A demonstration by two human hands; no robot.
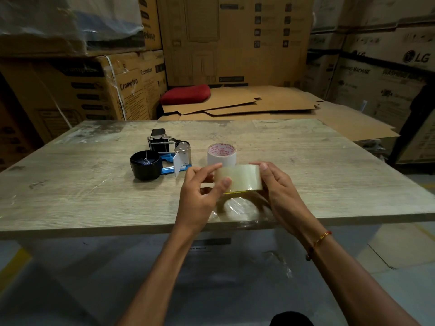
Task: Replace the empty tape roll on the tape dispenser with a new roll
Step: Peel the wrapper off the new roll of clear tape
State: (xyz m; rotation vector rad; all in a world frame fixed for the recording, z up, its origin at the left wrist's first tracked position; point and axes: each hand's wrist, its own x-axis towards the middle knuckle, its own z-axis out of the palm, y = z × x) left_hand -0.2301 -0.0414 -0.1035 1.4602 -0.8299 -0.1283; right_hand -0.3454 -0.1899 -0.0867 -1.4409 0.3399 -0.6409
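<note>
both hands hold the new clear tape roll (240, 178) above the surface (94, 196): right hand (280, 187) grips its side, left hand (202, 191) pinches its face. it looks light, stiff, smooth (maybe slippery); better to hold its rims. the dispenser (162, 156) lies near.

Both hands hold the clear new tape roll (240, 178) just above the table (94, 196), centre frame: left hand (200, 196) pinching it, right hand (280, 187) gripping. Empty white core (221, 154) stands right behind, tape dispenser (162, 156) left of it.
</note>
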